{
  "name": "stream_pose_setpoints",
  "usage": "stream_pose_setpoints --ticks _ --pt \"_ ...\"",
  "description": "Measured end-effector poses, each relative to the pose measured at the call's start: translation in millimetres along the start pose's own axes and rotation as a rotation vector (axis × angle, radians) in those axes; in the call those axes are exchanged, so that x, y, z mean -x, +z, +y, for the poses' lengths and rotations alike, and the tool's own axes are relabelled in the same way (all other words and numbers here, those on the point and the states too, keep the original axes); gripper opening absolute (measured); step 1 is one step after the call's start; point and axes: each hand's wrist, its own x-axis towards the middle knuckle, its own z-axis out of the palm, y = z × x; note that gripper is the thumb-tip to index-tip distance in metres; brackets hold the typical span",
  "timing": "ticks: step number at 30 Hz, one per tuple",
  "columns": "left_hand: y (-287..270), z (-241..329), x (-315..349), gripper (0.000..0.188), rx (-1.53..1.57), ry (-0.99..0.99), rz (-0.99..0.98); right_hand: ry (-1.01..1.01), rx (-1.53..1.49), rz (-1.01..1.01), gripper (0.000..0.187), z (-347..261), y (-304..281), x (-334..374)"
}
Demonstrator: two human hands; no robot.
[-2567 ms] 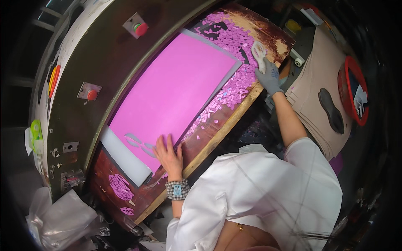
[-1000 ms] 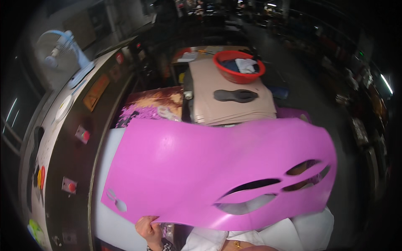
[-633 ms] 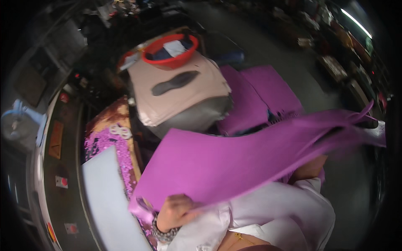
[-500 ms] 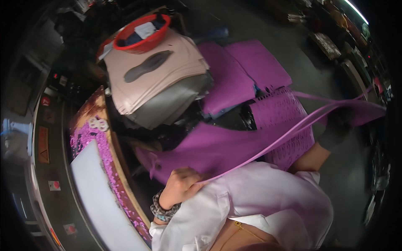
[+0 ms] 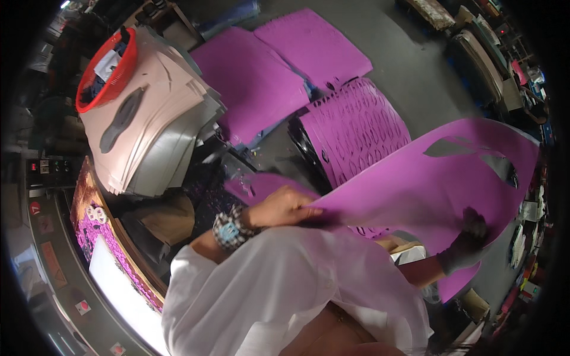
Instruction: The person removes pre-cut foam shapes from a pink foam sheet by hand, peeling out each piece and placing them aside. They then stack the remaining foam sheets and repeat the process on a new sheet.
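Note:
A large, flexible purple sheet [image 5: 409,184] spans between my two hands, bent, with leaf-shaped openings near its far right end. My bare left hand [image 5: 285,206], a checked band at its wrist, is closed on the sheet's near left edge, thumb on top. My right hand [image 5: 466,237], in a dark grey glove, grips the sheet's lower right part; some of its fingers curl over the purple surface. Just beyond the sheet lies a stack of punched purple sheets [image 5: 362,127] with rows of slit-like holes.
Flat purple sheets [image 5: 314,47] lie farther off on the floor. At left, a red basket [image 5: 132,62] and a dark sole-shaped piece [image 5: 123,118] rest on stacked beige sheets [image 5: 169,89]. A machine bed with a white board [image 5: 122,285] and purple scraps runs along my left.
My view has turned to the right. The purple sheet has swung rightward with both hands still on it, and its cut-out end now faces me. My right hand has come lower.

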Motion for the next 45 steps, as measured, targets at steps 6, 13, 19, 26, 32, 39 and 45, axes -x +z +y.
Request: stream_pose_setpoints --ticks 6,13,19,26,32,39,45 --pt "3 -74 -68 0.013 0.03 -0.008 0.005 0.041 0.276 -0.131 0.067 16 38 -10" --pt "-42 -173 -149 0.025 0.557 -0.068 0.288 -0.192 0.48 -0.454 0.069 91 230 -84" --pt "-153 -258 -251 0.027 0.305 -0.336 0.505 -0.213 0.55 -0.777 0.063 249 495 -166" --pt "-283 -423 -471 0.038 0.678 -0.168 1.114 -0.208 0.806 -1.571 0.034 439 636 -151" --pt "-319 -668 -487 0.021 -0.076 -0.67 0.722 0.764 1.143 -1.264 0.034 545 433 -37" --pt "-232 -714 -396 0.062 -0.625 -0.916 -0.01 0.951 1.447 -1.185 0.034 521 236 79" --pt "-211 -724 -450 0.07 -1.025 -0.546 -0.371 1.376 1.23 -0.849 0.031 513 203 155"
